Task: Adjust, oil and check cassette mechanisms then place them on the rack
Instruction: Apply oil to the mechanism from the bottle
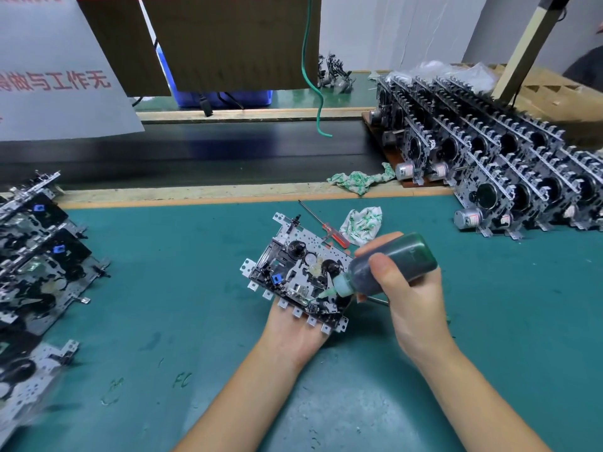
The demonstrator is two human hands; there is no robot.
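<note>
A metal cassette mechanism (293, 272) with two black hubs and a blue part lies tilted in the middle of the green mat. My left hand (293, 334) holds it from underneath, its fingers hidden behind the plate. My right hand (411, 295) grips a dark green oil bottle (391, 265). The bottle's pale green nozzle points down-left and touches the mechanism near its front edge. Several finished mechanisms stand in rows on the rack (509, 164) at the right.
A red-handled screwdriver (326, 228) and a white-green rag (362, 223) lie just behind the mechanism. Another rag (359, 179) sits by the conveyor belt (195, 151). Several more mechanisms (36, 256) are piled at the left edge. A green cable (313, 76) hangs above the belt.
</note>
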